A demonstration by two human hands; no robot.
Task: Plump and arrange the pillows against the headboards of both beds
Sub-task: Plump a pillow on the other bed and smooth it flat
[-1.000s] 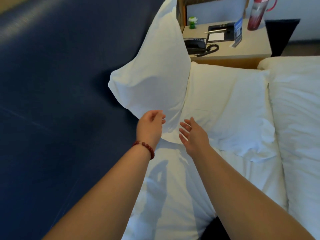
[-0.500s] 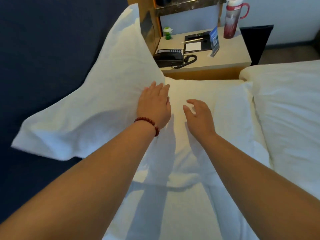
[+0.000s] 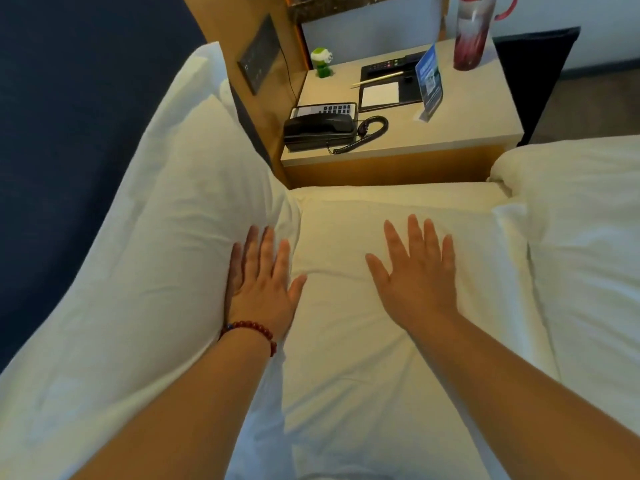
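The left hand [image 3: 261,289], fingers wide, is pressing the tilted pillow [image 3: 156,254] at 9 o'clock; the right hand [image 3: 417,282], equally wide, is lying on the flat pillow [image 3: 346,358]

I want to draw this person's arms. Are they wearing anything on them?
No sleeves are in view. The left hand has a bracelet at its wrist, made of round dark red beads with one blue bead. The right hand wears nothing; no rings or watch show.
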